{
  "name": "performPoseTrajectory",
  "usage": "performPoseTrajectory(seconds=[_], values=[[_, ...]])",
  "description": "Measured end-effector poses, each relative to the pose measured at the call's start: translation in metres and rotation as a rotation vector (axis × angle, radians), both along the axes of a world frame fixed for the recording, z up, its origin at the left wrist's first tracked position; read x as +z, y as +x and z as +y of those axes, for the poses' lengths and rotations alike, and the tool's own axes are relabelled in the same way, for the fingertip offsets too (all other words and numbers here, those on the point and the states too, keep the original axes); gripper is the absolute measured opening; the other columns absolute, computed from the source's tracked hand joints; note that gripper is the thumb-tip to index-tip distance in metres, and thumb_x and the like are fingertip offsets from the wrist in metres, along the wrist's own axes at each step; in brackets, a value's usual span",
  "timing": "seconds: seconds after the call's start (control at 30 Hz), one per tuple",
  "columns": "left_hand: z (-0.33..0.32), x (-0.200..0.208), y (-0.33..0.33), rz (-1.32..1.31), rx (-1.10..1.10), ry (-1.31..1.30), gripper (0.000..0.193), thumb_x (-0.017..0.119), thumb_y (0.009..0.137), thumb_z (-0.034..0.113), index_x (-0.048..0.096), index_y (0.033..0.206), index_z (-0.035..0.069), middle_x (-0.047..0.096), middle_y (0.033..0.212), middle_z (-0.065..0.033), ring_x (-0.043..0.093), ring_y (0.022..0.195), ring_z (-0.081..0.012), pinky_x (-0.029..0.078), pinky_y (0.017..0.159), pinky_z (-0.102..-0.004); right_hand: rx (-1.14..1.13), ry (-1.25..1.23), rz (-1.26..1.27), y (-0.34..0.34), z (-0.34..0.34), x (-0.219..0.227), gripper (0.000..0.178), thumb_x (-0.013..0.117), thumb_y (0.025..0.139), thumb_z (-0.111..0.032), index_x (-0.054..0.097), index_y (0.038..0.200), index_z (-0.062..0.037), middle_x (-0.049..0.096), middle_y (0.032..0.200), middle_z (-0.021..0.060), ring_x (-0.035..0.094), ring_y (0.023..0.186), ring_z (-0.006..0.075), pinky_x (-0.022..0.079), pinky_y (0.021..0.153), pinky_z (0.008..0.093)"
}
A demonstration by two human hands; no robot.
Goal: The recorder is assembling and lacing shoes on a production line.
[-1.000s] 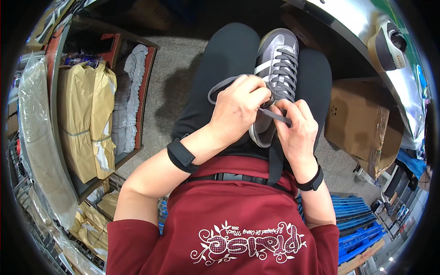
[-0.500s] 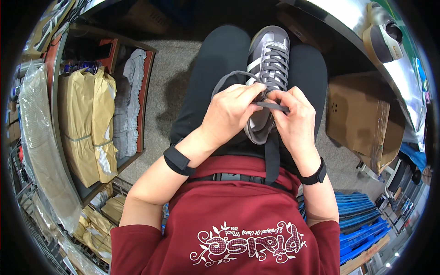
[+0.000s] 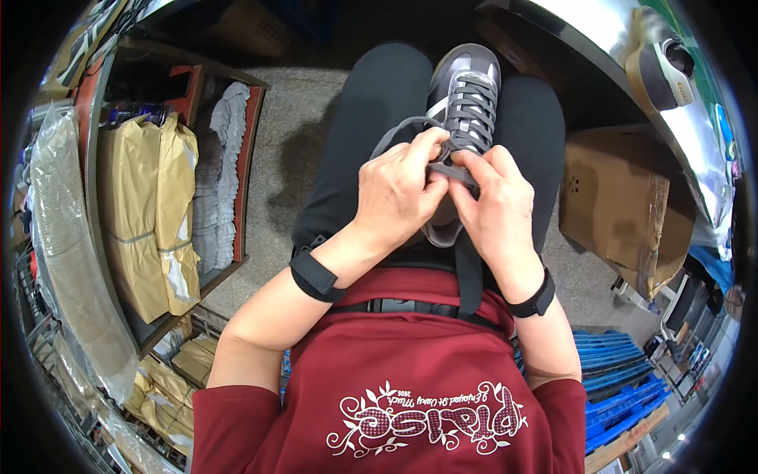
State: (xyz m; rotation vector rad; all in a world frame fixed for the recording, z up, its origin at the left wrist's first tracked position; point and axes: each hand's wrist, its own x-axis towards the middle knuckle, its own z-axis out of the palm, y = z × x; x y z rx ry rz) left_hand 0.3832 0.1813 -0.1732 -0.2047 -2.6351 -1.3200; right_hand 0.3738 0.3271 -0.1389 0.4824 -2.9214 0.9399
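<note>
A silver-grey sneaker (image 3: pixel 463 75) lies between my thighs, its toe pointing away from me. Dark grey lacing crosses its tongue, and one loose length of shoelace (image 3: pixel 412 121) arcs out to the left. My left hand (image 3: pixel 397 189) is closed at the top of the lacing, pinching the lace between thumb and forefinger. Close against it, my right hand (image 3: pixel 499 201) also pinches a strand of the lace, with a flat piece showing between both sets of fingertips. The fingers cover much of the shoe's collar; its heel shows below them.
To the left, a shelf unit holds brown paper bundles (image 3: pixel 134 213) and a stack of pale grey ruffled pieces (image 3: pixel 230 174). A cardboard box (image 3: pixel 612 189) stands at right, below a table edge with another shoe (image 3: pixel 667 67) on it. Blue pallets (image 3: pixel 616 371) lie at lower right.
My right hand has shifted left, bringing the fingertips of both hands closer together. The lace strand that reached across to the right is now bunched between them.
</note>
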Motion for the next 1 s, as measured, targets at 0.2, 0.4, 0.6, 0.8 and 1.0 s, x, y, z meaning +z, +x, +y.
performPoseTrajectory(seconds=[0.2,0.4,0.6,0.8,1.0], values=[[-0.003,0.016,-0.004,-0.089,0.009,-0.064,0.061,0.066,0.068,0.004,0.052,0.127,0.009,0.071,0.088,-0.0103,0.067,0.084,-0.0254,0.05,0.076,-0.0343,0.07,0.279,0.287,0.003,-0.011,-0.016,0.014,0.064,0.071,-0.005,0.061,0.084,-0.0023,0.051,0.077,0.0057,0.061,0.07,0.02,0.051,0.056,0.0299],[-0.009,0.016,-0.009,0.058,-0.104,-0.166,0.065,0.063,0.071,0.0,0.05,0.133,0.011,0.07,0.084,-0.0084,0.065,0.076,-0.0243,0.046,0.073,-0.034,0.113,0.14,0.358,0.004,-0.008,-0.02,0.007,0.063,0.069,-0.004,0.058,0.074,-0.0039,0.05,0.073,0.0066,0.059,0.065,0.0204,0.05,0.054,0.0298],[-0.008,0.017,-0.023,0.03,-0.107,-0.278,0.01,0.07,0.078,0.015,0.067,0.082,0.006,0.055,0.076,-0.0056,0.055,0.075,-0.0254,0.045,0.069,-0.0356,-0.015,0.081,0.355,0.023,0.009,0.009,0.017,0.061,0.064,0.004,0.057,0.078,-0.0045,0.049,0.07,0.0081,0.057,0.061,0.0226,0.048,0.053,0.0328],[-0.019,0.011,-0.028,-0.001,-0.192,-0.139,0.01,0.069,0.079,0.012,0.067,0.081,0.003,0.06,0.085,-0.0075,0.056,0.084,-0.0249,0.046,0.075,-0.0349,-0.073,-0.077,0.127,0.016,0.021,0.014,0.01,0.07,0.077,-0.009,0.066,0.086,-0.0061,0.052,0.072,0.0068,0.058,0.06,0.0241,0.047,0.054,0.034],[-0.02,0.012,-0.035,-0.145,-0.216,-0.07,0.01,0.066,0.082,0.011,0.066,0.083,0.001,0.064,0.093,-0.0087,0.059,0.088,-0.0245,0.047,0.079,-0.0343,-0.001,0.201,0.195,0.007,0.0,-0.004,0.014,0.069,0.073,-0.009,0.06,0.083,-0.0066,0.052,0.077,0.0056,0.062,0.07,0.0207,0.051,0.055,0.0316]])
